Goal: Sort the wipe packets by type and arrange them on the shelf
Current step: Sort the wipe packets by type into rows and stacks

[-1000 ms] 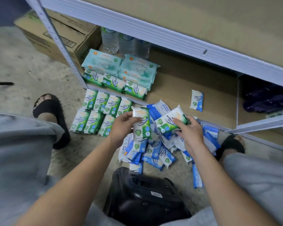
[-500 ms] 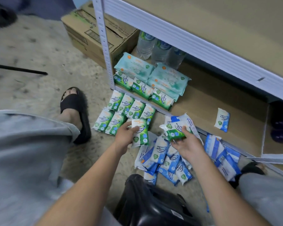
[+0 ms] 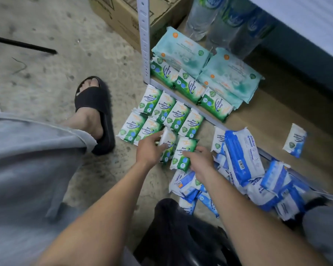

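Green pine wipes fill both hands: my left hand (image 3: 150,149) grips 1 packet (image 3: 168,143), my right hand (image 3: 200,163) pinches a 2nd packet (image 3: 184,155), both at the rows (image 3: 173,116) on the floor (image 3: 65,54). Blue packets (image 3: 242,156) heap beside my right wrist.

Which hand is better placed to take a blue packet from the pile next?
Right, probably. The right hand is beside the blue pile but holds a green packet; the left hand is farther away, holding another packet.
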Tool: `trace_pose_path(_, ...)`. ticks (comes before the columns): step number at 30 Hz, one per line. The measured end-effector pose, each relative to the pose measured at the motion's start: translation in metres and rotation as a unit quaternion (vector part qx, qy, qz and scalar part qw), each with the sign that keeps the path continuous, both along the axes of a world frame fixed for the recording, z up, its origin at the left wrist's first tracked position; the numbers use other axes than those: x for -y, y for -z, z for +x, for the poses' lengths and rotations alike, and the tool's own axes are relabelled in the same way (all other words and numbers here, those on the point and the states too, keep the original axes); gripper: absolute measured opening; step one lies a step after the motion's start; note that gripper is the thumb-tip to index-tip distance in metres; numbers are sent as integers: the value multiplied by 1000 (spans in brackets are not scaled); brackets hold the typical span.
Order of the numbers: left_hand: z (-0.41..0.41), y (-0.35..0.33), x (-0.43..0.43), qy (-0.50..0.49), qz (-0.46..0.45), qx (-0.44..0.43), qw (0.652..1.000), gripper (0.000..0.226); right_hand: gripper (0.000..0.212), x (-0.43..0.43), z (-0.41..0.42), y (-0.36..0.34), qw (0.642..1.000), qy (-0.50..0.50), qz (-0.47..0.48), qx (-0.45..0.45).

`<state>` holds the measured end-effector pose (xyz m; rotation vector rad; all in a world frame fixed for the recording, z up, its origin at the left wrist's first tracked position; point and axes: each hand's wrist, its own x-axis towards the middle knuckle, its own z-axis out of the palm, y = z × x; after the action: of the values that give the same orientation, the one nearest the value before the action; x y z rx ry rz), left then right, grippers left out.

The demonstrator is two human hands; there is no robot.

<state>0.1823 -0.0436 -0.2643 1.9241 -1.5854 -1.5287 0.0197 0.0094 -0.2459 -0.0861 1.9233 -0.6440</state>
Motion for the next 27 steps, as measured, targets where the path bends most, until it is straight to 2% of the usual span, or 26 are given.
trace_pose_path(2, -5, 3, 2, 15, -50, 6, 999, 46, 21, 3, 4, 8, 1000, 11, -9, 4)
trace_pose_path(4, -5, 11, 3, 67, -94, 48, 992, 50, 27, 2, 3, 18, 999, -16, 5, -39)
trace_pose_path(7, 6, 23, 2, 160, -142, 131, 968, 50, 49, 2, 6, 22, 990, -115, 28, -81)
trace_pose_path(10, 13, 31, 2, 196, -173, 186, 947, 45, 46, 5, 10, 22, 971, -208, 27, -116)
trace_pose_path(13, 13, 34, 3, 211, -200, 207, 934, 44, 40, 4, 19, 24, 948, -281, 26, -150)
trace_pose_path(18, 11, 38, 4, 244, -229, 224, 915, 38, 56, 2, 27, 25, 930, -339, 21, -138)
trace_pose_path(23, 9, 29, 7, 288, -222, 255, 896, 22, 60, -3, 18, 18, 922, -363, 21, -131)
trace_pose_path(25, 6, 28, 9, 318, -244, 252, 881, 33, 61, -4, 18, 16, 920, -368, 18, -132)
trace_pose_path(27, 1, 27, 15, 356, -246, 246, 868, 53, 63, -4, 17, 16, 914, -384, 20, -131)
